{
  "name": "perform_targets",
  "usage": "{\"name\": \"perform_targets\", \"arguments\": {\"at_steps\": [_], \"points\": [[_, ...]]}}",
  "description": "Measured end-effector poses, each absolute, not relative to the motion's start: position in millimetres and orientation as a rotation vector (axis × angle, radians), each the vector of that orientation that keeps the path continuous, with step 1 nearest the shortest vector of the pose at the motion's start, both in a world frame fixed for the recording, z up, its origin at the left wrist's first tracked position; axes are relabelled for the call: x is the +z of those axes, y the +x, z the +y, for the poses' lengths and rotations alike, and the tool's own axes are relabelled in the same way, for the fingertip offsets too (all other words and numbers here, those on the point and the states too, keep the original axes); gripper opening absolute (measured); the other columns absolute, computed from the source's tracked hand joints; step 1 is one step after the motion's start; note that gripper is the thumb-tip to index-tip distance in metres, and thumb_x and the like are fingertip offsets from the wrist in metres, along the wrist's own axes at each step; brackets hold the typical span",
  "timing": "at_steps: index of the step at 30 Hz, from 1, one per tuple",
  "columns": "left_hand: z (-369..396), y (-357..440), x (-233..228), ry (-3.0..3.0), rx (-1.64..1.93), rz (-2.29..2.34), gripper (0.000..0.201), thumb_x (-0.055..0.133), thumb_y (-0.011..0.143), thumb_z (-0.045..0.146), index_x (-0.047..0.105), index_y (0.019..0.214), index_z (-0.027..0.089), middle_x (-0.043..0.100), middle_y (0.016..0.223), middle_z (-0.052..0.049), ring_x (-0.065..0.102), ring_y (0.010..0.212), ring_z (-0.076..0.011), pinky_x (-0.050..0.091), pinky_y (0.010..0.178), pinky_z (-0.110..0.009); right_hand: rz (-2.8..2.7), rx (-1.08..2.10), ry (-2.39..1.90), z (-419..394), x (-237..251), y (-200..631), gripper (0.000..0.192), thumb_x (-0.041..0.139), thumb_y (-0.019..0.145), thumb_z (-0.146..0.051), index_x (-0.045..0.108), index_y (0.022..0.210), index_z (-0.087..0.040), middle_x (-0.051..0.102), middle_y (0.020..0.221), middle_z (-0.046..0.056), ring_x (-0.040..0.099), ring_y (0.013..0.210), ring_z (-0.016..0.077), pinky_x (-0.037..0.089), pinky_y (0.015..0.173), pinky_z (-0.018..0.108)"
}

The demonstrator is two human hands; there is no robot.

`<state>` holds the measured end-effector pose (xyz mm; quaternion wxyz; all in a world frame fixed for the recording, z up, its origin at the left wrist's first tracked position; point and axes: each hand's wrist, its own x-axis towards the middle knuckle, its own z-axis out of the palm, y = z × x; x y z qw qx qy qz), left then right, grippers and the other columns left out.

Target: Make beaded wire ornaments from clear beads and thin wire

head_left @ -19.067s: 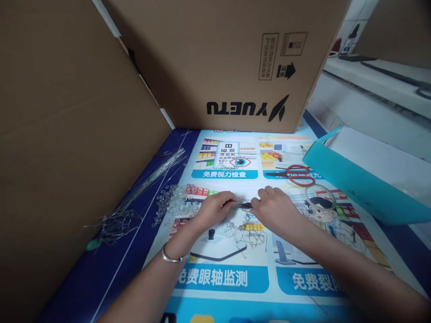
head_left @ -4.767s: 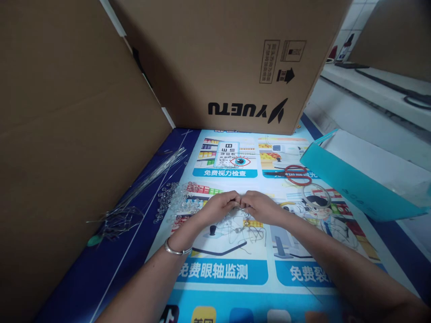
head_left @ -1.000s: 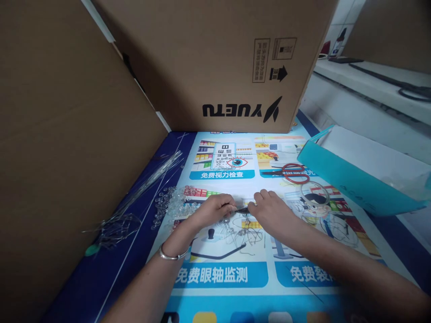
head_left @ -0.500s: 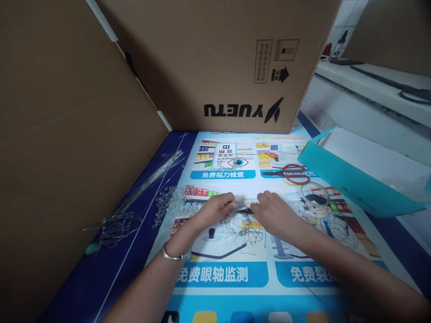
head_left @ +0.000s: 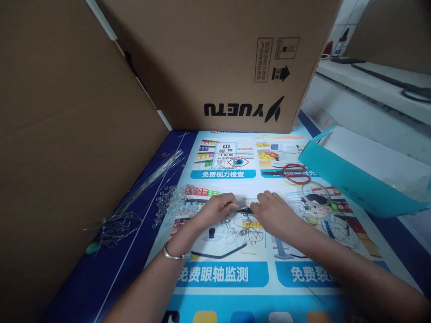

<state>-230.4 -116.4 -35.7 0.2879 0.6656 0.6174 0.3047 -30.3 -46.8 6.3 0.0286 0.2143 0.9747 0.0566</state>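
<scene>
Left hand and right hand pinch a dark tool below the YUETU box

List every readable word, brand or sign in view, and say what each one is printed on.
"YUETU", upside down: cardboard box.
Up-arrow sign and framed small print, unreadable: same box.
"免费视力检查": printed mat, upper left panel.
"免费眼轴监测": mat, lower left panel.
"免费裂", cut off by the right arm: mat, lower right panel.
Eye chart letters on the mat: too small.
Caption under the red scissors: covered.

Left hand, right hand: pinched grips
</scene>
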Motion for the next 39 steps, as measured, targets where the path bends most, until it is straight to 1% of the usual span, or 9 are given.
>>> {"name": "perform_targets", "arguments": {"at_steps": [7, 12, 25, 31, 35, 39], "points": [[-117.4, -224.9, -31.1, 1.773, 0.824, 1.705, 0.015, 0.046, 0.083, 0.022, 0.053, 0.071, 0.018, 0.054, 0.056, 0.004, 0.049, 0.056, -0.0098, 0.035, 0.056, -0.020, 3.017, 0.268, 0.638, -50.2, 4.2, -31.3, 0.016, 0.045, 0.081, -0.011, 0.057, 0.090, -0.015, 0.053, 0.086, 0.011, 0.044, 0.088, 0.0245, 0.030, 0.072, 0.035], [-116.9, -223.5, -30.1, 1.772, 0.828, 1.709, 0.014, 0.045, 0.082, 0.021, 0.051, 0.070, 0.018, 0.054, 0.055, 0.004, 0.049, 0.056, -0.0097, 0.035, 0.055, -0.020, 3.005, 0.285, 0.611, -48.3, 6.0, -31.7, 0.014, 0.045, 0.081, -0.011, 0.056, 0.089, -0.016, 0.053, 0.085, 0.010, 0.045, 0.085, 0.0236, 0.030, 0.071, 0.034], [-118.5, -224.0, -30.1, 1.792, 0.809, 1.721, 0.015, 0.045, 0.083, 0.024, 0.052, 0.072, 0.018, 0.054, 0.057, 0.004, 0.049, 0.055, -0.0097, 0.036, 0.056, -0.020, 2.940, 0.268, 0.679, -54.6, -1.8, -32.7, 0.017, 0.043, 0.080, -0.010, 0.055, 0.091, -0.014, 0.056, 0.082, 0.011, 0.049, 0.080, 0.0224, 0.032, 0.066, 0.033], [-117.9, -224.7, -34.6, 1.791, 0.842, 1.702, 0.015, 0.044, 0.085, 0.024, 0.054, 0.075, 0.018, 0.054, 0.057, 0.005, 0.049, 0.055, -0.0089, 0.035, 0.056, -0.019, 2.968, 0.254, 0.681, -51.3, 3.1, -29.3, 0.015, 0.047, 0.079, -0.011, 0.057, 0.090, -0.016, 0.055, 0.084, 0.010, 0.047, 0.085, 0.0237, 0.032, 0.069, 0.033], [-116.8, -224.8, -38.1, 1.741, 0.854, 1.704, 0.016, 0.044, 0.085, 0.025, 0.054, 0.075, 0.018, 0.054, 0.054, 0.005, 0.049, 0.053, -0.0088, 0.035, 0.055, -0.019, 2.982, 0.258, 0.658, -49.5, 5.8, -28.1, 0.018, 0.046, 0.082, -0.012, 0.057, 0.095, -0.017, 0.054, 0.088, 0.010, 0.046, 0.087, 0.0241, 0.031, 0.071, 0.034], [-116.3, -224.8, -38.9, 1.697, 0.869, 1.705, 0.016, 0.044, 0.085, 0.026, 0.053, 0.076, 0.018, 0.054, 0.052, 0.005, 0.050, 0.052, -0.0089, 0.035, 0.054, -0.019, 2.993, 0.219, 0.669, -48.9, 4.7, -28.2, 0.016, 0.044, 0.083, -0.014, 0.057, 0.092, -0.017, 0.053, 0.088, 0.010, 0.044, 0.088, 0.0238, 0.030, 0.072, 0.034]]}}
